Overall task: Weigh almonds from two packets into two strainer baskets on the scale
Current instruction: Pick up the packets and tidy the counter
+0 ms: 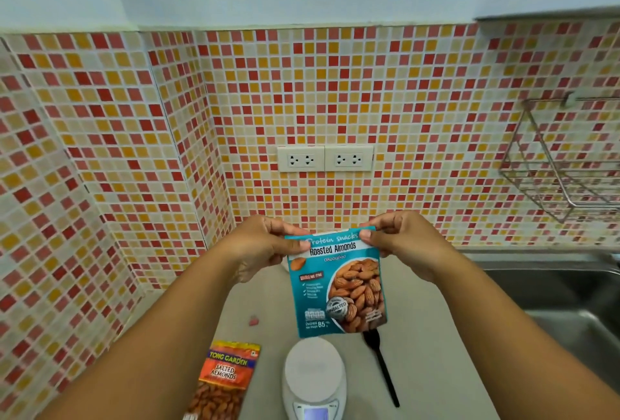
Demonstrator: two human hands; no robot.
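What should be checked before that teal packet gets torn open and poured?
1. Both hands on the packet: ok. The left hand and right hand pinch the top corners of the teal packet.
2. Packet upright: ok, opening edge at the top.
3. Packet already open: cannot tell; the top edge looks whole.
4. Scale bare and ready: not ok. No strainer basket shows on it or anywhere in view.
5. Scale display reading: cannot tell, it is cut off at the picture's edge.
6. Second packet within reach: ok. The orange packet lies on the counter left of the scale.
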